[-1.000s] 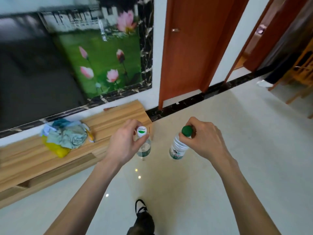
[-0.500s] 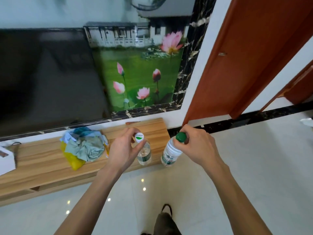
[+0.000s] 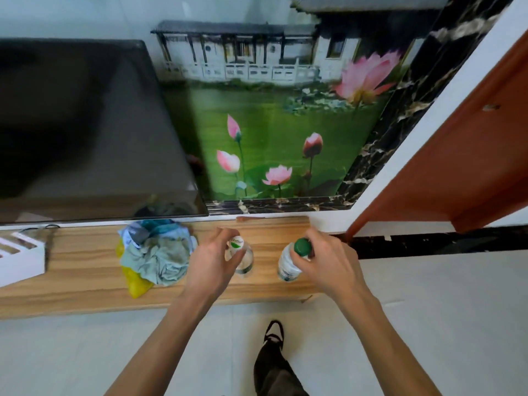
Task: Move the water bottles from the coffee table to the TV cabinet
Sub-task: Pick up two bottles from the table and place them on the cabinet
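Both bottles are over the right end of the wooden TV cabinet (image 3: 85,270), held by their necks from above. The left hand (image 3: 211,264) curls its fingers around the top of the white-capped water bottle (image 3: 243,260), thumb and forefinger closed just under the cap, so the clear body hangs straight down. The right hand (image 3: 328,261) grips the green-capped water bottle (image 3: 288,267) the same way, fingers wrapped at the neck, with the label facing left. A neck grip like this likely keeps the bases free, so each bottle can be stood upright without the fingers getting trapped beneath. Whether the bases already touch the wood I cannot tell; they look at or just above the surface.

The bottles stand apart from each other, near the cabinet's front edge. To the left of the white-capped one, just beside the left hand, lies a bundle of cloths (image 3: 160,258) over a yellow bag (image 3: 135,284); that probably explains the choice of the bare stretch of wood to the right. Farther left sits a white box (image 3: 20,261), and the television (image 3: 85,124) hangs behind. The placing step seems nearly done; letting go remains.
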Action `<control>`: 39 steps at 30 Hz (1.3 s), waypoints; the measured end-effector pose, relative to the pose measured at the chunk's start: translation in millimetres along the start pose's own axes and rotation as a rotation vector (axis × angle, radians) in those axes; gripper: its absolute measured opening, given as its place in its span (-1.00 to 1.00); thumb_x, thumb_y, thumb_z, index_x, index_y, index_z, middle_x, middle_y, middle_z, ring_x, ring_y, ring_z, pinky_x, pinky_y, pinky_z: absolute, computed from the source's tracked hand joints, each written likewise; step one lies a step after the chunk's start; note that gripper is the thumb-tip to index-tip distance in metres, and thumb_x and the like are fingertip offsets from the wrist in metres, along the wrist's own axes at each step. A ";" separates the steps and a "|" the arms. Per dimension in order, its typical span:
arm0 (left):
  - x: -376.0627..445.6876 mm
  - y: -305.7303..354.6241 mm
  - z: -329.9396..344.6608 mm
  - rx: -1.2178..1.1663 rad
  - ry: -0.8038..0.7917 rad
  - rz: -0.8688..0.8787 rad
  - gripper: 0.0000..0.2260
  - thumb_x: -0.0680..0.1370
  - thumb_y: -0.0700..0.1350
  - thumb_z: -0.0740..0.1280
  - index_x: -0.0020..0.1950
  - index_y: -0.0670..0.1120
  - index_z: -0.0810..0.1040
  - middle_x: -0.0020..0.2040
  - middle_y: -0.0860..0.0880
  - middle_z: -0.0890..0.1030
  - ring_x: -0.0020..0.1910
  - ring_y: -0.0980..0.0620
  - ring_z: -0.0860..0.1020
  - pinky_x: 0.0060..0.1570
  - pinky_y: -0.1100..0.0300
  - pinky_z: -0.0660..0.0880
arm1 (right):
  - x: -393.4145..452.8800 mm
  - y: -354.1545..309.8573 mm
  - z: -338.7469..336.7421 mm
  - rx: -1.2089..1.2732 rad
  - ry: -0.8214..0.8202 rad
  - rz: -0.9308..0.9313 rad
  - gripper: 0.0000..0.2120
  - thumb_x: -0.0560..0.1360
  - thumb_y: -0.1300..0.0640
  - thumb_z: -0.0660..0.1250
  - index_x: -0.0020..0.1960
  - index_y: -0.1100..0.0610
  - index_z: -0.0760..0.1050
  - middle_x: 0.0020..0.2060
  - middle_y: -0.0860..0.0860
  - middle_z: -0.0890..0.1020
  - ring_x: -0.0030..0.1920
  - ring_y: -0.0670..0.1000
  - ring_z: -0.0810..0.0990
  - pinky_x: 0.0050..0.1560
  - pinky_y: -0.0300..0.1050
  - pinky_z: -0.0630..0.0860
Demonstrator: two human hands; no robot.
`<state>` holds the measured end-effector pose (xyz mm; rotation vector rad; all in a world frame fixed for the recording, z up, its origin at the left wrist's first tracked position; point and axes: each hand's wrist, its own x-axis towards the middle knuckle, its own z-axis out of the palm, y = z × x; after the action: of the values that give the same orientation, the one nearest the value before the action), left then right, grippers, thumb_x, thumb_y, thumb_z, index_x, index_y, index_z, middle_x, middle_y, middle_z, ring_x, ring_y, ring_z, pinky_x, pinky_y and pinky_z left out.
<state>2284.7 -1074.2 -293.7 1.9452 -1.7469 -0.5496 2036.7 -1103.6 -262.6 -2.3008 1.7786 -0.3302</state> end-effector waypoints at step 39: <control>255.8 -261.6 309.8 -0.091 -0.027 -0.134 -0.63 0.53 -0.19 0.53 0.33 -0.06 0.62 0.23 -0.06 0.69 0.11 -0.12 0.71 0.14 0.02 0.64 | 285.4 90.9 406.4 0.062 -0.344 -0.184 -0.69 0.61 -0.02 0.34 0.31 0.05 0.46 0.15 0.00 0.55 0.17 0.06 0.53 0.09 -0.06 0.47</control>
<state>2344.9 -1330.0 -694.6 2.0088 -1.5866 -0.6930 2146.8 -1389.4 -663.9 -2.3137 1.3788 -0.0130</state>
